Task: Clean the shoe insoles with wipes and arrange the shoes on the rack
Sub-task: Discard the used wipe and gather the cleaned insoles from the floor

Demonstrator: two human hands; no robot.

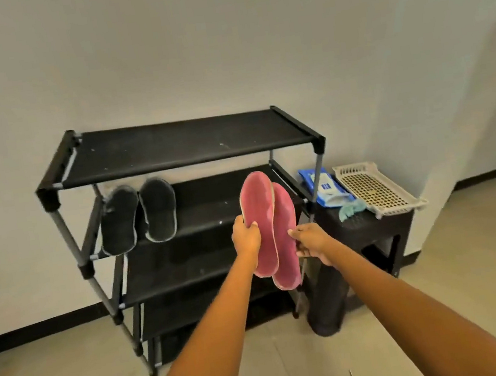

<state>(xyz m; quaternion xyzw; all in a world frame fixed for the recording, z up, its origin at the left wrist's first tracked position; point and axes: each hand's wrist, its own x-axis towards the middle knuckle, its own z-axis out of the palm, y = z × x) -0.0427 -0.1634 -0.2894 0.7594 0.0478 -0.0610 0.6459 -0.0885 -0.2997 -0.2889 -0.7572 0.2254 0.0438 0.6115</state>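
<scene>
Head view of a black multi-tier shoe rack (170,144) standing against a pale wall. Both arms reach forward in front of the rack's second shelf. The left hand (246,236) grasps the left pink insole (259,218) at its left edge, fingers curled round the rim. The right hand (309,239) pinches the right pink insole (286,246) at its right edge. The two insoles are held nearly upright, toes up, and the left one overlaps the front of the right one along their inner edges. A pair of dark slip-on shoes (139,216) lies on the second shelf at its left end, soles facing the camera, toes pointing toward the wall. The shelves below show no shoes that can be made out. Just right of the rack stands a black stool (370,231). On its top lie a blue pack of wipes (324,186), a crumpled teal wipe (350,209) at the pack's near end, and a white perforated plastic tray (377,188) that overhangs the stool's right edge. A dark rolled cylinder (324,298) stands on the tiled floor before the stool.
</scene>
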